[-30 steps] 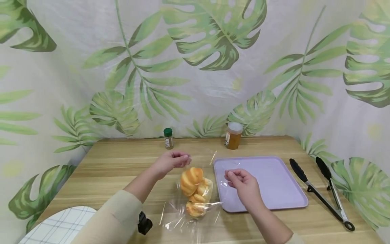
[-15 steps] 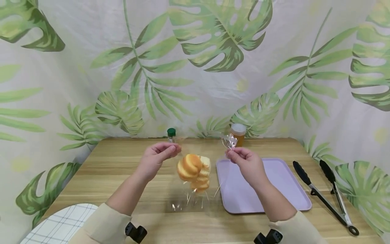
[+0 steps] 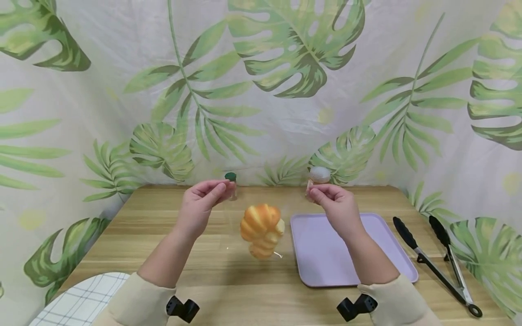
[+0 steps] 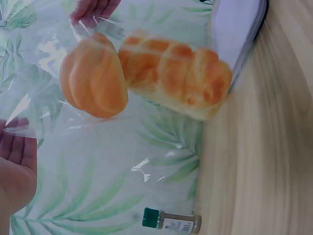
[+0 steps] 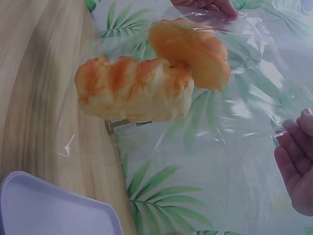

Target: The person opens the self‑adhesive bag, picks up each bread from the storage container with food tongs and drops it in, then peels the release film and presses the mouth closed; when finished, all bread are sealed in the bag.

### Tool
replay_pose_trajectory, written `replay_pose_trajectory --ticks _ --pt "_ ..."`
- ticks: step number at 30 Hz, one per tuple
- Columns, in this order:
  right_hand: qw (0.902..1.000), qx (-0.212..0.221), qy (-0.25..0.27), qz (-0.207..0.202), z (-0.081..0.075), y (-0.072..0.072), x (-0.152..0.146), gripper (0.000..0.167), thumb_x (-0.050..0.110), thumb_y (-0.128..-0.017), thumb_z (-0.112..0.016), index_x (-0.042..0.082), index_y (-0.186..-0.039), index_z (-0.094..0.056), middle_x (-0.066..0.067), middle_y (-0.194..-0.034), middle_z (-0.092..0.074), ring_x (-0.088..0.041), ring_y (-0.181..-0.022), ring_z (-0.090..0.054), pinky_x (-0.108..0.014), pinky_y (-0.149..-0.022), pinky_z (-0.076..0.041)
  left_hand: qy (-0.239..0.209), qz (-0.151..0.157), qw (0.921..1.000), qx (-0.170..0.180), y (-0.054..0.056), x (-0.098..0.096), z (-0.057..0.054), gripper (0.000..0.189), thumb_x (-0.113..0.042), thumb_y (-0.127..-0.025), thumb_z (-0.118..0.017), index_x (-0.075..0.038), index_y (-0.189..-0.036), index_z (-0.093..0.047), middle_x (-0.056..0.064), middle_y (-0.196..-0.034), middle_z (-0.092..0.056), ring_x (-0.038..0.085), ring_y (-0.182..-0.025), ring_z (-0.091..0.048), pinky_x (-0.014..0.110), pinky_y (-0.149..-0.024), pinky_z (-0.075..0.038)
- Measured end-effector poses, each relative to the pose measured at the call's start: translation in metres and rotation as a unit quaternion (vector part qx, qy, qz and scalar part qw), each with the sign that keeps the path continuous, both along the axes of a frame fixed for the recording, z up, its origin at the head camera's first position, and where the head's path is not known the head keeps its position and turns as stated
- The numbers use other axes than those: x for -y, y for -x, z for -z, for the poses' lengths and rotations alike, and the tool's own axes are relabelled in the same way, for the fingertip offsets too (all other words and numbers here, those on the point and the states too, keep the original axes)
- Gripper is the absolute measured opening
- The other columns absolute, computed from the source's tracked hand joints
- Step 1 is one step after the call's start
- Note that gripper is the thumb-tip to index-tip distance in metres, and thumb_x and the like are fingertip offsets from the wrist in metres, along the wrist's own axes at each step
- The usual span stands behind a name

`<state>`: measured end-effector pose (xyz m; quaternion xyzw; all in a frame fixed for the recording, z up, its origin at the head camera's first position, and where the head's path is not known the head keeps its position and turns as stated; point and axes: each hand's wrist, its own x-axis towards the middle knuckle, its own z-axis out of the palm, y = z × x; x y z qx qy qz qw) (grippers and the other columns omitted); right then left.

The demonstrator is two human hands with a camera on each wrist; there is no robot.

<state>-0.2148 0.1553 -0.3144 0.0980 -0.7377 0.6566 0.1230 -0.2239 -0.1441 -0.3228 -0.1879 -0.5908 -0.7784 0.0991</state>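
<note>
Between my two hands hangs a clear plastic bag [image 5: 244,117], raised above the table. My left hand [image 3: 201,203] pinches one upper corner of it, thumb against fingers. The opposite corner is pinched by my right hand [image 3: 339,208]. Inside are two breads: a rounded, ridged bun [image 4: 93,78] and a longer loaf [image 4: 176,76] with a browned, bumpy top. In the head view the bun [image 3: 261,219] partly covers the loaf [image 3: 263,248]. The film itself is hard to make out there.
A lilac tray [image 3: 334,253] lies under my right forearm, with black-tipped tongs [image 3: 438,267] farther right. At the back stand a green-capped spice jar [image 3: 231,177] and a white-lidded jar [image 3: 320,174], both partly hidden by my hands. A checked cloth [image 3: 81,301] is at the front left.
Both hands have risen and moved farther apart, lifting the bag off the table. The breads have come up with it, and the bag's lower part no longer spreads over the wood.
</note>
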Motion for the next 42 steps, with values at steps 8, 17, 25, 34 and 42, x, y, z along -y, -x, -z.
replay_pose_trajectory --ticks 8,17,25,34,42 --pt "0.9993 0.024 -0.026 -0.013 0.007 -0.001 0.002 0.027 0.009 -0.093 -0.067 -0.013 -0.108 -0.064 0.019 -0.082 -0.072 0.001 -0.084 -0.069 -0.015 -0.082 -0.056 0.040 0.010 0.9991 0.001 -0.004 -0.001 0.006 0.026 -0.005 -0.097 -0.059 -0.026 -0.092 -0.074 -0.012 -0.093 -0.076 0.001 -0.091 -0.071 0.021 -0.087 -0.058" --pt "0.9987 0.042 0.013 -0.024 0.010 0.003 -0.002 0.012 0.006 -0.095 -0.063 -0.003 -0.099 -0.068 0.016 -0.077 -0.072 -0.001 -0.078 -0.069 -0.018 -0.074 -0.057 -0.029 -0.002 0.9985 0.045 -0.007 0.001 0.010 0.029 -0.003 -0.098 -0.056 -0.022 -0.087 -0.074 -0.009 -0.087 -0.077 0.005 -0.084 -0.073 0.021 -0.079 -0.060" --pt "0.9968 0.067 0.012 -0.042 0.014 0.004 -0.003 0.024 0.009 -0.097 -0.059 -0.013 -0.106 -0.064 0.014 -0.076 -0.072 -0.002 -0.078 -0.070 -0.019 -0.076 -0.059 -0.044 -0.004 0.9959 0.079 -0.010 0.000 0.020 0.032 -0.004 -0.100 -0.052 -0.023 -0.086 -0.074 -0.008 -0.082 -0.076 0.005 -0.079 -0.073 0.021 -0.076 -0.060" --pt "0.9973 0.066 0.011 -0.028 0.017 0.004 -0.002 0.029 0.010 -0.099 -0.056 -0.018 -0.107 -0.061 0.013 -0.076 -0.072 -0.002 -0.076 -0.070 -0.019 -0.075 -0.059 -0.072 -0.018 0.9950 0.067 -0.011 -0.003 0.024 0.033 -0.003 -0.100 -0.052 -0.022 -0.086 -0.075 -0.007 -0.079 -0.076 0.006 -0.077 -0.073 0.022 -0.075 -0.061" --pt "0.9968 0.068 0.018 -0.038 0.023 0.002 -0.004 0.028 0.014 -0.100 -0.055 -0.012 -0.100 -0.065 0.012 -0.075 -0.072 -0.004 -0.076 -0.071 -0.021 -0.078 -0.059 -0.083 -0.033 0.9921 0.089 -0.015 -0.005 0.027 0.031 -0.004 -0.100 -0.053 -0.019 -0.081 -0.072 -0.006 -0.079 -0.075 0.005 -0.077 -0.073 0.022 -0.076 -0.060"
